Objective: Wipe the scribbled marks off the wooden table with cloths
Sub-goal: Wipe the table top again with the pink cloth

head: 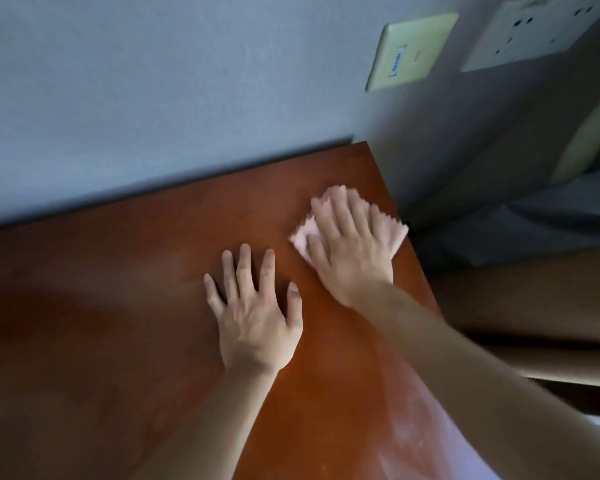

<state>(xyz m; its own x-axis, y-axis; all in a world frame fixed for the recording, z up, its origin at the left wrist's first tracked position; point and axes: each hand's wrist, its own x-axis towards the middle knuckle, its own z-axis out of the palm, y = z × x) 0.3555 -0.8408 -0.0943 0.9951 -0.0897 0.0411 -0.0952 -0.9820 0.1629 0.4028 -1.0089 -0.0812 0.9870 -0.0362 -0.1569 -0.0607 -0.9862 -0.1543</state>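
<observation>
Two hands here. Right hand (pixel 352 245) is flat, fingers spread, pressing down on one pink cloth (pixel 394 232) near the far right corner of the wooden table (pixel 118 306). Left hand (pixel 255 311) is just beside it, palm down on bare wood, fingers splayed, holding nothing. On the wall behind: one blank plate (pixel 411 51) with a small blue sticker, too blurry to read, and one socket (pixel 537 29).
</observation>
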